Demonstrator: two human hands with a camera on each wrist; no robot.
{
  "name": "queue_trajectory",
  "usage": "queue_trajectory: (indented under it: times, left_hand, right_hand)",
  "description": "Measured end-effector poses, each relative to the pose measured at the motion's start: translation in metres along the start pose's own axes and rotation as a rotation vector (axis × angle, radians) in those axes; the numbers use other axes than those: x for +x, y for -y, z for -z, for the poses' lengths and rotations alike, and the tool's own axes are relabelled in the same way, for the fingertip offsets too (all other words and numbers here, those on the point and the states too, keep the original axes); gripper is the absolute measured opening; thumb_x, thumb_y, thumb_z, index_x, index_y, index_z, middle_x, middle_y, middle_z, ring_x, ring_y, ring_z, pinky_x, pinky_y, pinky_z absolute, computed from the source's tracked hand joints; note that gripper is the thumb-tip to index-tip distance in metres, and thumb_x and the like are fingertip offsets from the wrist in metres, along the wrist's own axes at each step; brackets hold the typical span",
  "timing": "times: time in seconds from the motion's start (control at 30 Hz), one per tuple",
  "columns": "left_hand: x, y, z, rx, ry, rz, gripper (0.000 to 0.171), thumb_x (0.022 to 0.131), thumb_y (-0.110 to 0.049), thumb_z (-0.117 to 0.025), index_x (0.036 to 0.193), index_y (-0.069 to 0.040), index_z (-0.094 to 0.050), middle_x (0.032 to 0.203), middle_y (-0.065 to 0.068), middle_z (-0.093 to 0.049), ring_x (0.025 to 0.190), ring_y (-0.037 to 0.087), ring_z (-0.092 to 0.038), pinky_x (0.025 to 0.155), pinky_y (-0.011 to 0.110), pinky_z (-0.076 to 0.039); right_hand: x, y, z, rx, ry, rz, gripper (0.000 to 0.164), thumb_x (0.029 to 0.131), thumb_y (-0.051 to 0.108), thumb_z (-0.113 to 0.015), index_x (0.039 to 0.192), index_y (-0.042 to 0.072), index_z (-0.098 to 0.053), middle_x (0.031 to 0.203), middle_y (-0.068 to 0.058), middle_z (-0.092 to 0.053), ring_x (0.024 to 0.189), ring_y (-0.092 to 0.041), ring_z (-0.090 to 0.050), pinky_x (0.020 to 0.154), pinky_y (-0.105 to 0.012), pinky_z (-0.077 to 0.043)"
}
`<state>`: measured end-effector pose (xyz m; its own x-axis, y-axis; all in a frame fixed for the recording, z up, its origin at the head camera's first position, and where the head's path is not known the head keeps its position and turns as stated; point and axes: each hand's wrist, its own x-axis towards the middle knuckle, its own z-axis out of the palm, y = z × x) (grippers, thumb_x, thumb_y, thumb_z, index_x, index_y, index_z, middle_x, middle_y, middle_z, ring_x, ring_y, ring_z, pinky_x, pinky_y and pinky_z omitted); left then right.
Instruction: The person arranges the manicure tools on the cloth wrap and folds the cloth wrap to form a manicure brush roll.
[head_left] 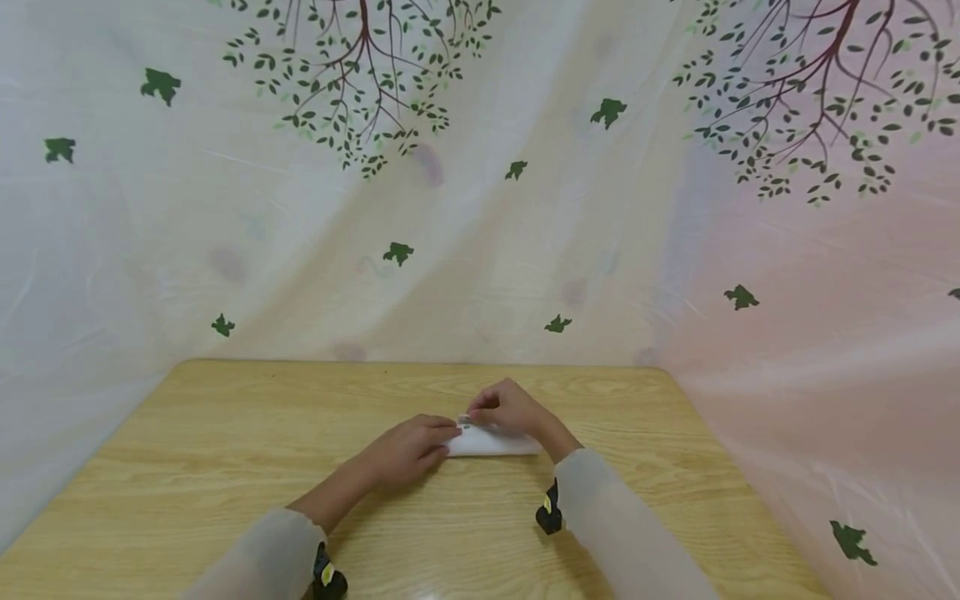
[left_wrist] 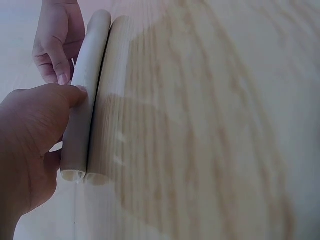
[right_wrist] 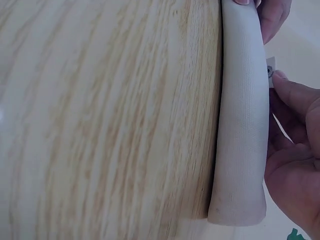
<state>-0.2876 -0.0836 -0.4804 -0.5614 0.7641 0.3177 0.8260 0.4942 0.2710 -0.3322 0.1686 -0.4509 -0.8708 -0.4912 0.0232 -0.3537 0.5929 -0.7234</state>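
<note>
A white fabric roll (head_left: pixel 495 443) lies crosswise on the wooden table, close in front of both hands. My left hand (head_left: pixel 408 450) grips its left part, with the thumb on top in the left wrist view, where the roll (left_wrist: pixel 80 130) shows an open, hollow-looking end. At the far side of the roll (right_wrist: pixel 242 120), my right hand (head_left: pixel 513 408) pinches a small pale tab (right_wrist: pixel 271 70) with a round metal snap on it. Most of the right fingers are behind the roll in the right wrist view. What is inside the roll is hidden.
The wood-grain table (head_left: pixel 225 467) spreads out on all sides of the hands. Behind it and along its sides hangs a pale curtain (head_left: pixel 480 275) printed with branches and green leaves. Black wrist cameras (head_left: pixel 550 510) sit at the sleeve cuffs.
</note>
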Motion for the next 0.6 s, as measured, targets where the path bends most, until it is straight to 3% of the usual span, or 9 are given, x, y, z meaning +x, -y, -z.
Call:
queue_trajectory:
  times: [0.33,0.6]
  left_hand:
    - [0.001,0.0,0.002,-0.038,0.031,0.055,0.035,0.104,-0.015,-0.059,0.136,-0.001,-0.063,0.137,0.015,-0.062,0.126,0.031,-0.059,0.103,0.048,-0.048]
    - [0.002,0.001,0.0,-0.048,0.028,0.059,0.035,0.104,-0.016,-0.059,0.135,0.0,-0.064,0.136,0.015,-0.063,0.126,0.031,-0.06,0.103,0.048,-0.048]
  right_hand:
    - [-0.005,0.005,0.001,-0.079,0.025,0.062,0.011,0.098,0.012,-0.07,0.1,0.014,-0.08,0.098,0.005,-0.076,0.089,-0.008,-0.065,0.08,-0.029,-0.051]
    - [-0.008,0.011,0.0,-0.163,0.033,0.153,0.01,0.097,0.01,-0.07,0.099,0.01,-0.08,0.098,0.002,-0.075,0.092,-0.009,-0.065,0.083,-0.029,-0.052]
